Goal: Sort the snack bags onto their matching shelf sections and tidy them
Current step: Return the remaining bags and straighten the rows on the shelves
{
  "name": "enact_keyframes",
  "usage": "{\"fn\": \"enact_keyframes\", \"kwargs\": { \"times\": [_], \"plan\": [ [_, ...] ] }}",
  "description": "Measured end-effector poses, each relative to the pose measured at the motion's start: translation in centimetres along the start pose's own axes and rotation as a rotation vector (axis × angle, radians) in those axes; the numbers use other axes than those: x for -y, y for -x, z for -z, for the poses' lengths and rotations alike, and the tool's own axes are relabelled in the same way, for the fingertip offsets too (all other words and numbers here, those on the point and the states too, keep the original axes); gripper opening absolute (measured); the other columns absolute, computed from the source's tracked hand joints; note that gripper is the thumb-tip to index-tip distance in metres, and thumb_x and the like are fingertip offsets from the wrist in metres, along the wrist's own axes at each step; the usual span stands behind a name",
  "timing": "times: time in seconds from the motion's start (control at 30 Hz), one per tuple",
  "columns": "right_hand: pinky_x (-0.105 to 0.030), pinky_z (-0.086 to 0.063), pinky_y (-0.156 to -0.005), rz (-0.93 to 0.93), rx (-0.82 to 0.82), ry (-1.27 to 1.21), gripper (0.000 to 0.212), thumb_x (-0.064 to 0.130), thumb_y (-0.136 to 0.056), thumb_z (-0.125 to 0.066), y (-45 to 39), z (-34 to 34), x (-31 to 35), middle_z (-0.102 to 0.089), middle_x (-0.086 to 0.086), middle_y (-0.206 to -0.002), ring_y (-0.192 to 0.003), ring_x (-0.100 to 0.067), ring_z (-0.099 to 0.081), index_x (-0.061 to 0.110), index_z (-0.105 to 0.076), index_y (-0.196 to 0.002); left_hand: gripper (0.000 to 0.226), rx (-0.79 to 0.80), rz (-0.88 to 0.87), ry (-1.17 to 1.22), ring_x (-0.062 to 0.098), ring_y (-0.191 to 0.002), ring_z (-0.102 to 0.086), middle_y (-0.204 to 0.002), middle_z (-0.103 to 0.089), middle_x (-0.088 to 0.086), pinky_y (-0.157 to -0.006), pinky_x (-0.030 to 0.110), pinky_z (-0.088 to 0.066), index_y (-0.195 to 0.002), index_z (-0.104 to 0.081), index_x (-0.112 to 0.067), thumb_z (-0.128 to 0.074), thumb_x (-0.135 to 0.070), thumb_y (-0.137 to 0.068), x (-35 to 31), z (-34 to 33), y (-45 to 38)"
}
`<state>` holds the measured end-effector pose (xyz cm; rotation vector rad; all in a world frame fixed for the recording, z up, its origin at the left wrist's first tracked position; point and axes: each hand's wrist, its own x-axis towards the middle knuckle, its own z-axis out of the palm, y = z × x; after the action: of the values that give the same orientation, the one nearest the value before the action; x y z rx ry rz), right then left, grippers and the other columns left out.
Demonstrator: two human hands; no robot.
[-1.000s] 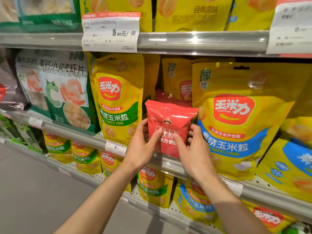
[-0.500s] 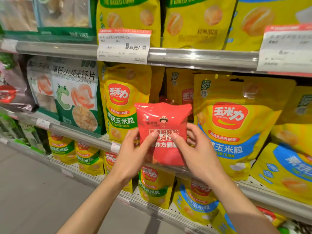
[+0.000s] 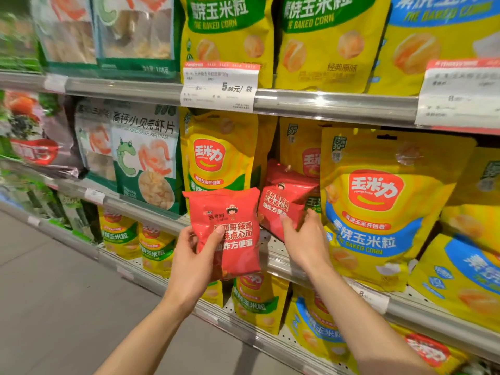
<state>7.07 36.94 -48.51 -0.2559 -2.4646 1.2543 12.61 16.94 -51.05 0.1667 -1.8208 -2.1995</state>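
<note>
Left hand (image 3: 193, 263) grips a red snack bag (image 3: 226, 228) upright, thumb across its front, held off the shelf in front of the mid shelf rail (image 3: 151, 212) & overlapping the green-label corn bag (image 3: 219, 155). Right hand (image 3: 304, 240) pinches the lower edge of a 2nd red bag (image 3: 286, 200), which leans tilted on the mid shelf, wedged btwn the green-label corn bag at left & the large blue-label corn bag (image 3: 378, 212) at right, w/ more yellow bags behind. Farther left stands a shrimp-chip bag (image 3: 146, 158); a price tag (image 3: 219, 86) hangs on the upper rail.
</note>
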Motion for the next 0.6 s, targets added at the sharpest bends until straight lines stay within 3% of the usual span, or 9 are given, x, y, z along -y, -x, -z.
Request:
{"fn": "enact_keyframes", "kwargs": {
  "times": [0.17, 0.4, 0.6],
  "plan": [
    [-0.045, -0.042, -0.109, -0.036, -0.105, 0.023, 0.086, 0.047, -0.096, -0.067, -2.0, -2.0, 0.7, -0.05, -0.024, -0.15, -0.138, -0.039, -0.049, -0.002, -0.029, -0.155, 0.053, -0.026, 0.008, -0.027, 0.019, -0.099, -0.078, -0.11, -0.079, -0.002, -0.085, 0.054, -0.063, -0.113, -0.061, -0.03, -0.079, -0.057, -0.072, 0.0, 0.8, -0.2],
    [-0.045, -0.044, -0.1, -0.012, -0.188, -0.039, 0.071, 0.041, -0.094, -0.072, -2.6, -2.6, 0.6, -0.058, -0.025, -0.138, -0.128, -0.042, -0.056, -0.003, -0.043, -0.142, 0.051, -0.035, -0.001, -0.042, 0.017, -0.098, -0.078, -0.107, -0.079, -0.006, -0.086, 0.051, -0.064, -0.112, -0.061, -0.033, -0.079, -0.058, -0.071, 0.6, 1.2, -0.6],
    [-0.045, -0.046, -0.094, 0.082, -0.184, -0.059, 0.061, 0.039, -0.096, -0.07, -1.7, -2.5, 0.4, -0.061, -0.023, -0.131, -0.121, -0.042, -0.059, 0.001, -0.044, -0.136, 0.057, -0.032, 0.01, -0.046, 0.018, -0.101, -0.077, -0.115, -0.077, -0.004, -0.088, 0.052, -0.063, -0.116, -0.059, -0.031, -0.078, -0.06, -0.071, 0.9, 1.3, -0.9]
  ]
}}
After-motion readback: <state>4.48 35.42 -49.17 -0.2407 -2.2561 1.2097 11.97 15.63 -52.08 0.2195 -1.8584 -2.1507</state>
